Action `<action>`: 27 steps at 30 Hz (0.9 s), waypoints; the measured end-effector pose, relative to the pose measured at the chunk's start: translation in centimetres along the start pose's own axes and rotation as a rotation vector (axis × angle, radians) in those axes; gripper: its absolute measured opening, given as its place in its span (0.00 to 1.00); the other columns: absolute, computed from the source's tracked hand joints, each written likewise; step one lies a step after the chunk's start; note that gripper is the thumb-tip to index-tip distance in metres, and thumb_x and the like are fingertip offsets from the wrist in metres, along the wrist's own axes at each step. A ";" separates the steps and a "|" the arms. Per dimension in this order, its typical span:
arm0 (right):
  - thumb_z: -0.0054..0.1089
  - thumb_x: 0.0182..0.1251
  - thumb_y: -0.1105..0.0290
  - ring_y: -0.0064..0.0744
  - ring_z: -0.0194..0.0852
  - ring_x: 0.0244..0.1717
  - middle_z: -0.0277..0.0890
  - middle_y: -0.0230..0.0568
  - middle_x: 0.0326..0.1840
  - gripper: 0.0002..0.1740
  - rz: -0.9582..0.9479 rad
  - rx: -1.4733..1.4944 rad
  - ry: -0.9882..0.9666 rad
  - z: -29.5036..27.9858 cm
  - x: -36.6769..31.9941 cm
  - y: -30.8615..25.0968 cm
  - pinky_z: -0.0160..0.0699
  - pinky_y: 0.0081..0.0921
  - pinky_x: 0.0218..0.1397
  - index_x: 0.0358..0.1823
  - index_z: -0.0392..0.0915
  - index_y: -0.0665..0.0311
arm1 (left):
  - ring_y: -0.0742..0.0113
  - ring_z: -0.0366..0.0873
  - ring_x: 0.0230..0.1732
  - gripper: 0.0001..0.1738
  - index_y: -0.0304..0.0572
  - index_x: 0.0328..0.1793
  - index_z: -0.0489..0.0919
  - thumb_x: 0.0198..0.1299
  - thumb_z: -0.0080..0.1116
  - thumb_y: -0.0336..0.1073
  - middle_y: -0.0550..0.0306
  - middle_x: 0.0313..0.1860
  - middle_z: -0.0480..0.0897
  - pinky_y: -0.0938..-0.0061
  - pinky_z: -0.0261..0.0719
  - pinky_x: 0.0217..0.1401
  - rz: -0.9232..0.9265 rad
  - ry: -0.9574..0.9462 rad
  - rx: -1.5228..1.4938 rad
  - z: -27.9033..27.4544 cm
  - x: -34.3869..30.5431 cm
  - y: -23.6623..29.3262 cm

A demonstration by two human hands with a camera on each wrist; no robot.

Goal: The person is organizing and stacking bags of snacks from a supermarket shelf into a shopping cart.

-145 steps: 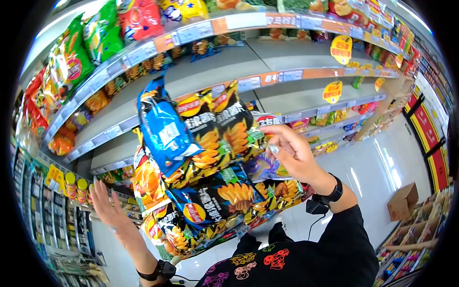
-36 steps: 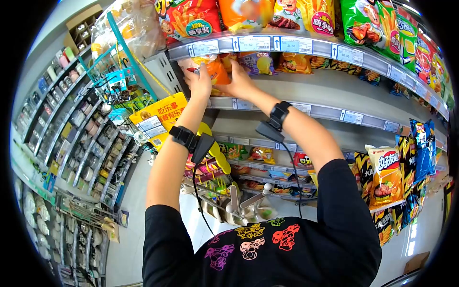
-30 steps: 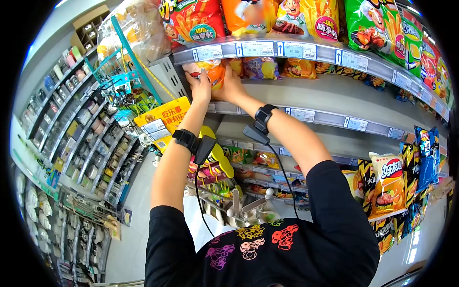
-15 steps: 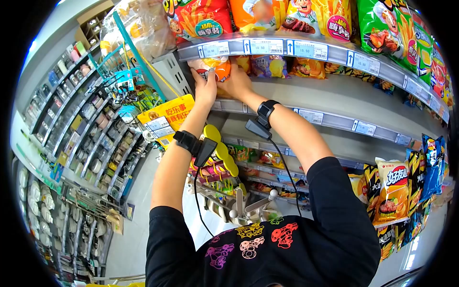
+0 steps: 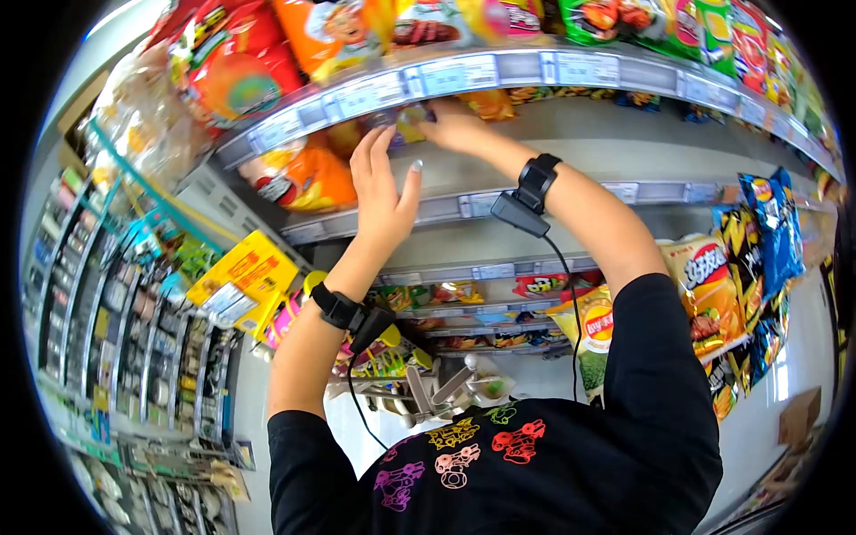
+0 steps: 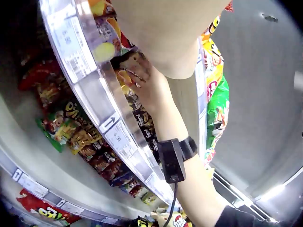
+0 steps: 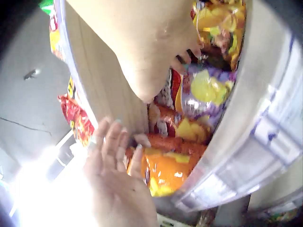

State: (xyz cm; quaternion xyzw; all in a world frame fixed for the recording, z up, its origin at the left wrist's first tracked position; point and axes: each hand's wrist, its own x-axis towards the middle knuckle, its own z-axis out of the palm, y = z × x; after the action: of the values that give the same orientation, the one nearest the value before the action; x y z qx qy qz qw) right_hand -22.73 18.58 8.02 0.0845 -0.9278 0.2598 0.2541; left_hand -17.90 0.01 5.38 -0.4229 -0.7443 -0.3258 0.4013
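— Which hand is nearer the purple snack bag [image 5: 408, 120]?

— The right hand [image 5: 456, 132]. It reaches in under the price rail [image 5: 446, 76], and its fingertips [image 7: 182, 64] bend down onto the top of that bag. The bag lies just ahead of them, deeper in and a little toward the left hand's side.

— Does it grip the bag?

— I cannot tell. The rail hides the fingertips in the head view, and the wrist views show contact, not a clear pinch.

— How does the bag stand?

— In the row on the shelf board [image 5: 580, 152], its long side seemingly upright between board and rail, just beside the orange snack bag [image 5: 308, 176].

— And the left hand [image 5: 383, 192]?

— Flat open, fingers [image 5: 370, 152] straight and slightly spread, holding nothing. It hovers in front of the shelf edge between the two bags, touching neither as far as I see.

— What differs from half a second ago?

— Then both hands were together on the orange snack bag at the end of the row. Now the left hand is off it and open, that bag sits alone, and the right hand has shifted one bag along to the purple one.
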 end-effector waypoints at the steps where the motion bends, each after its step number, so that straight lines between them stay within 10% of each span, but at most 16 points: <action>1: 0.52 0.59 0.43 0.55 0.70 0.55 0.73 0.57 0.53 0.36 0.004 0.068 0.118 -0.4 0.6 3.0 0.69 0.41 0.57 0.58 0.68 0.66 | 0.41 0.60 0.63 0.30 0.36 0.64 0.64 0.54 0.56 0.34 0.38 0.62 0.65 0.55 0.57 0.66 -0.014 -0.012 -0.036 1.6 0.4 -0.3; 3: 0.51 0.61 0.49 0.54 0.74 0.49 0.77 0.54 0.45 0.27 -0.138 -0.033 0.476 -2.2 1.2 8.1 0.72 0.40 0.52 0.49 0.74 0.66 | 0.42 0.63 0.60 0.28 0.36 0.63 0.65 0.55 0.55 0.34 0.39 0.60 0.67 0.55 0.60 0.63 -0.083 -0.087 -0.098 4.6 1.0 -1.2; 12: 0.51 0.63 0.57 0.46 0.76 0.44 0.78 0.50 0.41 0.21 0.292 -0.324 0.353 -12.0 -4.6 20.8 0.73 0.36 0.49 0.49 0.73 0.67 | 0.39 0.64 0.60 0.38 0.37 0.70 0.58 0.58 0.53 0.49 0.37 0.60 0.67 0.49 0.61 0.61 -0.225 -0.277 0.132 9.7 2.2 -1.7; 27: 0.51 0.63 0.58 0.43 0.76 0.43 0.78 0.48 0.40 0.21 0.382 -0.209 0.404 -8.1 1.3 22.3 0.73 0.34 0.48 0.49 0.73 0.67 | 0.39 0.65 0.59 0.38 0.33 0.69 0.58 0.58 0.54 0.46 0.36 0.60 0.68 0.53 0.61 0.63 -0.183 -0.232 0.095 9.8 2.1 -1.3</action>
State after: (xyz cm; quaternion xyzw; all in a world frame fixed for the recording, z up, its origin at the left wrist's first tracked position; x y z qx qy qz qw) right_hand -26.80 41.76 4.83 -0.1719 -0.8792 0.2174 0.3875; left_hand -22.88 8.28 2.42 -0.3686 -0.8357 -0.2745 0.3007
